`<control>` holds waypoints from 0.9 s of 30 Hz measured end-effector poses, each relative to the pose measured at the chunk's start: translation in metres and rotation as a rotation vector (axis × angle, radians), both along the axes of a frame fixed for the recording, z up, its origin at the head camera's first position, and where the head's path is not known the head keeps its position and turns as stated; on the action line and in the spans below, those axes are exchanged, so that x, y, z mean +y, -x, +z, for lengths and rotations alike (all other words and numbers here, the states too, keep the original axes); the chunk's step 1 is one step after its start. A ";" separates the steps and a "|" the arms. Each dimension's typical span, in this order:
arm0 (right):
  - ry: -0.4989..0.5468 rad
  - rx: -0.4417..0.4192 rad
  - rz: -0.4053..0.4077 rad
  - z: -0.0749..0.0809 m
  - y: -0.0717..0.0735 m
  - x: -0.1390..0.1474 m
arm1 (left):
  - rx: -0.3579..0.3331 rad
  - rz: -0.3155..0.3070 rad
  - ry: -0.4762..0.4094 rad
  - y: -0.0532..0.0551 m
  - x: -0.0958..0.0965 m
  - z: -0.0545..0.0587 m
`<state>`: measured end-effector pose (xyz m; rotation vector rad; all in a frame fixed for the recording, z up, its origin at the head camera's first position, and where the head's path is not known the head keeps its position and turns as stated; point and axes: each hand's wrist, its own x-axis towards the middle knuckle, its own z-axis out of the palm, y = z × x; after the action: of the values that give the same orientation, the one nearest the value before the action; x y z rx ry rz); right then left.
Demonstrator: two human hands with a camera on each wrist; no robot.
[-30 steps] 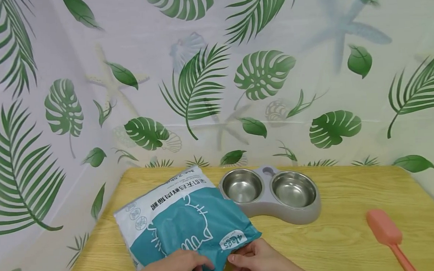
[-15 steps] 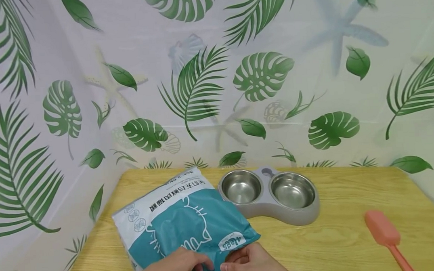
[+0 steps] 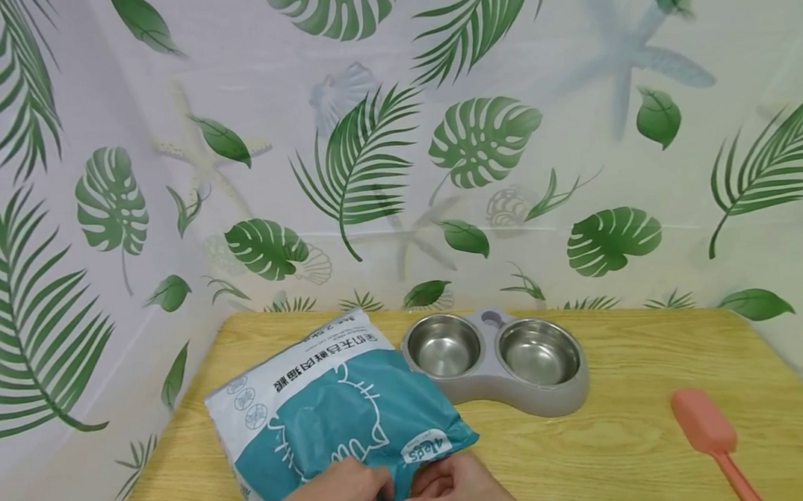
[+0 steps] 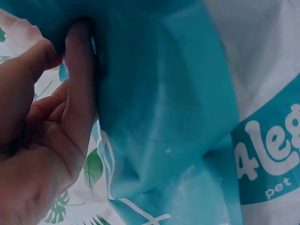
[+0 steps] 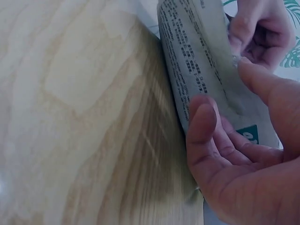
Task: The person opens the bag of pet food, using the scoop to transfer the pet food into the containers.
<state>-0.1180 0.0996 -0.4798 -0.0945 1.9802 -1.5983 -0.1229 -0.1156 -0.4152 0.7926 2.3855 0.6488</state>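
A teal and white cat food bag (image 3: 334, 403), printed with a cat outline and a "4legs" label, lies at the left of the table with its near edge by the hands. My left hand (image 3: 341, 488) pinches that near edge; in the left wrist view its thumb and fingers (image 4: 82, 70) close on the teal film. Right beside it, my right hand (image 3: 455, 487) grips the same edge, its thumb close to the left hand. In the right wrist view its curled fingers (image 5: 204, 124) lie against the bag's printed underside (image 5: 192, 56).
Behind the bag's right side stands a grey double pet bowl (image 3: 508, 384) with two steel dishes. A coral scoop-like spatula (image 3: 708, 424) lies on the wooden table (image 3: 625, 435) at the right. A leaf-patterned cloth (image 3: 389, 266) hangs behind and at the left.
My right hand has moved left along the bag's near edge, up to my left hand. The left hand's fingers have curled in further. The bag and bowl stay in place.
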 end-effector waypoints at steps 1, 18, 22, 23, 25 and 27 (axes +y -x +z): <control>0.007 0.015 0.000 -0.001 0.000 -0.001 | 0.010 -0.002 -0.004 0.000 0.000 0.000; 0.111 -0.021 -0.027 0.001 -0.002 -0.009 | 0.105 -0.039 -0.010 -0.002 0.002 -0.006; 0.126 -0.018 -0.032 0.002 -0.004 -0.010 | 0.052 0.004 -0.016 -0.001 0.005 -0.004; 0.123 -0.010 -0.031 0.002 -0.005 -0.010 | 0.036 0.019 -0.017 -0.001 0.006 -0.004; 0.114 0.013 -0.023 0.001 -0.006 -0.010 | 0.010 0.050 -0.023 -0.001 0.007 -0.005; 0.107 0.036 -0.015 0.000 -0.007 -0.010 | 0.007 0.062 -0.036 -0.001 0.007 -0.006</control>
<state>-0.1109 0.0900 -0.4794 -0.1510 1.9257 -1.7233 -0.1215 -0.1084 -0.4216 0.7387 2.4190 0.7170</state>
